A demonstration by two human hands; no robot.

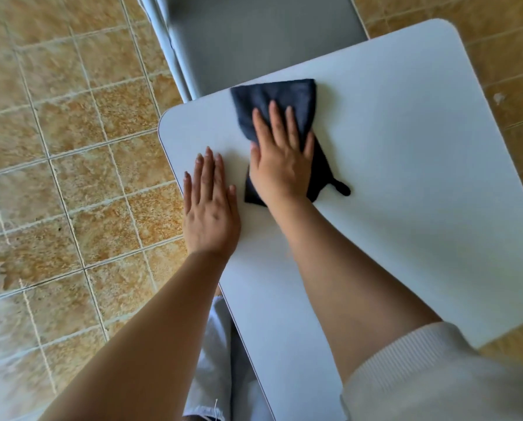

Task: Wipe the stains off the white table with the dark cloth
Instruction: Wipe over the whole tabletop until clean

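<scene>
The white table (406, 153) fills the right half of the view, with rounded corners. A dark blue cloth (277, 98) lies near its far left edge. My right hand (281, 165) presses flat on the cloth's near half, fingers spread and pointing away from me. A small loop tab of the cloth (342, 188) sticks out to the right of that hand. My left hand (210, 205) lies flat on the bare tabletop beside the cloth, close to the left edge, fingers together, holding nothing. I can make out no stains on the visible surface.
A grey chair seat (254, 34) with a pale metal frame stands beyond the table's far edge. Tan tiled floor (66, 177) surrounds the table on the left and right. My light trousers (214, 360) show below the table's near left edge.
</scene>
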